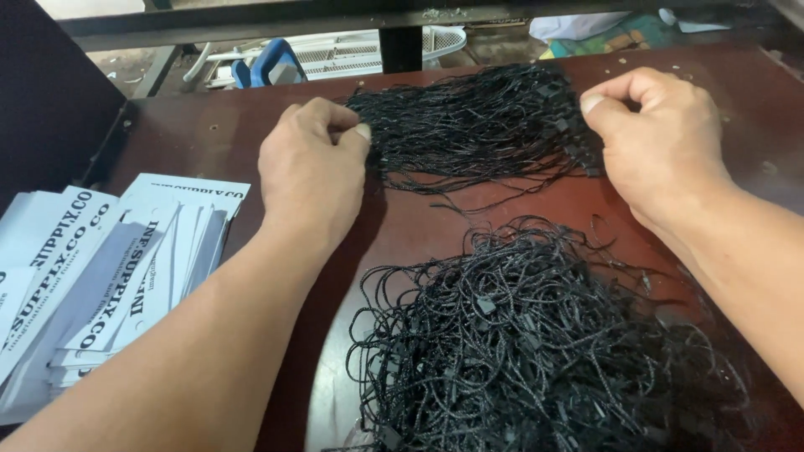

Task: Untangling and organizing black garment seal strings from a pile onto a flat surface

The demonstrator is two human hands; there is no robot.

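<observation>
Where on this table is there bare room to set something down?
Bare wood lies between the white tags and the near cord pile, under the left forearm, and along the far edge beyond the far bundle. It is crowded between the left hand and right hand.

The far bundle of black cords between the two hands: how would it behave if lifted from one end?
The far bundle of black cords would probably droop limply: its strands are thin and already curve loosely on the table. Stray loops suggest that it may shed strands or snag. It looks light, though the small plastic fasteners add some weight.
</observation>
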